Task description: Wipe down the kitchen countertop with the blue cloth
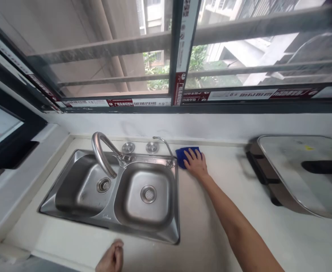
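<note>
A folded blue cloth (181, 158) lies on the countertop by the back right corner of the sink. My right hand (196, 163) grips it from above, fingers somewhat spread and bent over it, palm down. Part of the cloth is hidden under the hand. At the bottom edge, near the front of the counter, my left hand (111, 258) is curled into a loose fist with nothing visible in it. Just beyond that hand is the double-bowl steel sink (143, 235), both bowls showing their drain strainers.
A curved faucet (100, 153) arches over the left bowl, and a thin spout (166, 144) rises beside the cloth. Two round metal caps (128, 147) sit behind the sink. On the right stands a large lidded electric pan (285, 181). Windows line the back wall.
</note>
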`<state>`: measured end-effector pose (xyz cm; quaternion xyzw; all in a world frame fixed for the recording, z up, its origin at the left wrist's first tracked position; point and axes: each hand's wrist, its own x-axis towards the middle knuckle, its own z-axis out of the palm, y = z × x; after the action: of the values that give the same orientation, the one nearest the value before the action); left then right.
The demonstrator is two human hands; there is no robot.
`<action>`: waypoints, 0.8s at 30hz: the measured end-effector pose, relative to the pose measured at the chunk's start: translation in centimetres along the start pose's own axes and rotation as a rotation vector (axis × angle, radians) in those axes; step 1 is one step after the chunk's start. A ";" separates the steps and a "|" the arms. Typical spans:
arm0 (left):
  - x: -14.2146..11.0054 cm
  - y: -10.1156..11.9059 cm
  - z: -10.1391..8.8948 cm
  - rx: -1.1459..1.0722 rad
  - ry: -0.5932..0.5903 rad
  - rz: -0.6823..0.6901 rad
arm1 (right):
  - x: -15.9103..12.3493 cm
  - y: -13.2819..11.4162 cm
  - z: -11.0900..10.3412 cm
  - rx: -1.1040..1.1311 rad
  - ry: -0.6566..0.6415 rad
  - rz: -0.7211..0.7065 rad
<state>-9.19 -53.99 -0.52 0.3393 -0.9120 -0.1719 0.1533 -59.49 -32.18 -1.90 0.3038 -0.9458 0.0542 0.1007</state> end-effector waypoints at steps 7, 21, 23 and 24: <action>-0.1 0.0 0.4 -0.023 0.002 0.038 | -9.2 -0.9 -2.2 -0.089 -0.012 -0.070; -1.5 1.6 -0.1 -0.053 -0.124 -0.087 | -26.5 -4.2 -3.6 0.216 0.113 -0.195; -1.7 1.4 0.0 -0.046 -0.134 -0.094 | -29.0 -5.0 -4.5 0.256 0.107 -0.173; -1.8 1.4 0.1 -0.048 -0.140 -0.094 | -30.3 -5.5 -5.1 0.266 0.103 -0.159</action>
<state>-8.69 -51.81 -0.31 0.3652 -0.8992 -0.2239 0.0890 -31.42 -18.69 -3.50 0.3852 -0.8969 0.1864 0.1120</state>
